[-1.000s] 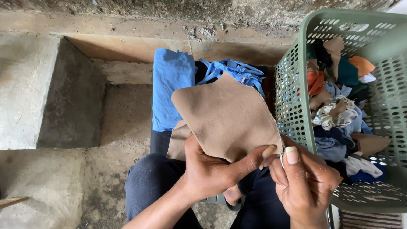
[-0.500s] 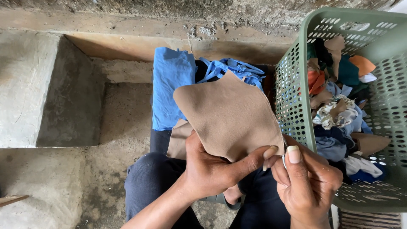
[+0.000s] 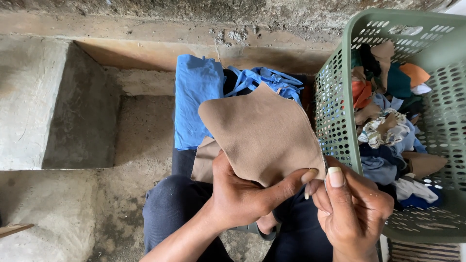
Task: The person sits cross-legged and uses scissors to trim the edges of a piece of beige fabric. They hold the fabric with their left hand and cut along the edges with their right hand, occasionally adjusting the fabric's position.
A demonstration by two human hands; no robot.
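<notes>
You hold a tan fabric piece point(image 3: 259, 131) up in front of you, above your lap, with both hands pinching its near right corner: your left hand point(image 3: 242, 194) is closed around the lower edge with the thumb pressed across the cloth, and your right hand point(image 3: 352, 208) is closed too, fingertips nipping the same corner just beside the left thumb. The piece stands spread and flat, its curved edges free. Under it, on your knees, lie a second tan piece point(image 3: 204, 162) and, farther off, a stack of blue cloth point(image 3: 196, 97), so some pieces seem to be sorted out and laid down already. To your right the green plastic basket point(image 3: 437, 63) is well filled with mixed scraps in orange, teal, blue, tan and a print, which suggests that most of the sorting is left to do. The concrete step point(image 3: 43, 102) on the left carries nothing of the work.
</notes>
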